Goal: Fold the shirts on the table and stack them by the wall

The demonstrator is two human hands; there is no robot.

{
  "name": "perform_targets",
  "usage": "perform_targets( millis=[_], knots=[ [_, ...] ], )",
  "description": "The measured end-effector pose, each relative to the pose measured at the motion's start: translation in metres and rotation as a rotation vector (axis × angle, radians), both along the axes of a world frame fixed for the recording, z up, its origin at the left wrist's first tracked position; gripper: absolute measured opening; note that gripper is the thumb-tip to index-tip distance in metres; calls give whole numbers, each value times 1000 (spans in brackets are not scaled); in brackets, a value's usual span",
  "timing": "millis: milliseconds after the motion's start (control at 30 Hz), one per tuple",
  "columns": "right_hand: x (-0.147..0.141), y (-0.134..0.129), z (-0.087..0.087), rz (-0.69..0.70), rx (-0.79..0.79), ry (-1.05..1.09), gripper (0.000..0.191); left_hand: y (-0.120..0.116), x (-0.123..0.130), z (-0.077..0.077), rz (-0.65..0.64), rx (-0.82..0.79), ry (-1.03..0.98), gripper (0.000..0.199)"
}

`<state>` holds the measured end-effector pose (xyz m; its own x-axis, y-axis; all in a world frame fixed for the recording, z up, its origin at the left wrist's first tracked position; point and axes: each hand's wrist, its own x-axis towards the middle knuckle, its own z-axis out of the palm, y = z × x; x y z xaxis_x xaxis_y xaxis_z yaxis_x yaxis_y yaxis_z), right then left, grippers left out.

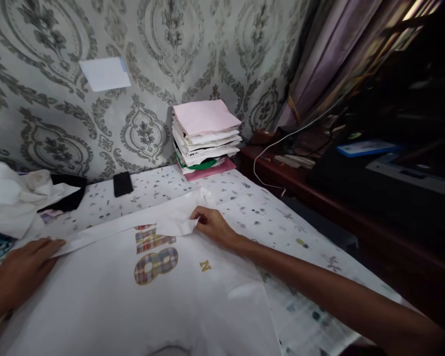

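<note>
A white T-shirt (107,291) with plaid and yellow lettering lies spread over the bed in front of me. Its far side is partly turned over, covering some of the print. My right hand (213,225) pinches the turned-over white cloth between thumb and fingers near the lettering. At the left, my left hand (29,262) rests on the same folded strip, fingers close together and pressing on the cloth; whether the thumb grips beneath it is hidden.
A stack of folded clothes (207,141) stands by the patterned wall. A black phone (122,184) lies left of it. Crumpled clothes (15,198) are heaped at far left. On the right, a dark red wooden table (292,178) carries a white cable (261,158) and a blue-edged item (367,148).
</note>
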<state>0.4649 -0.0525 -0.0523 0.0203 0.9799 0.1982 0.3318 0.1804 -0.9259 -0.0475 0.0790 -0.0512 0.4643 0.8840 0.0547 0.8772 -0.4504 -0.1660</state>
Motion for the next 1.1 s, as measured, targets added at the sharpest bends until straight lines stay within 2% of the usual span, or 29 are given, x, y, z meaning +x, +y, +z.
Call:
perform_targets(
  millis=[67,167,267,367,433,467,567,633,767,1000,1100],
  knots=[
    [1,3,0,1,-1,39,10,-17,19,16,8,113,-9,37],
    [3,6,-4,-33,-26,106,13,-40,43,38,104,144,-4,36],
    [5,9,-8,-52,-40,126,15,-49,50,49,217,149,-14,30],
    [6,11,-12,-17,-30,35,32,-50,43,45,259,141,-61,28],
    [5,10,-12,0,-3,-92,46,-49,38,40,221,132,-97,35],
    [4,10,-11,7,22,-161,47,-48,36,38,193,129,-104,38],
    [0,10,-6,38,102,-282,30,-48,36,35,144,102,-88,35],
    [-3,9,-1,53,108,-253,19,-49,36,38,149,99,-92,30],
    [-2,1,7,13,86,-205,27,-54,33,44,182,150,-140,29],
    [0,-19,13,100,82,-523,25,-53,18,33,169,52,-79,35],
    [1,-21,13,102,98,-568,26,-50,18,36,158,13,14,37]
  ],
)
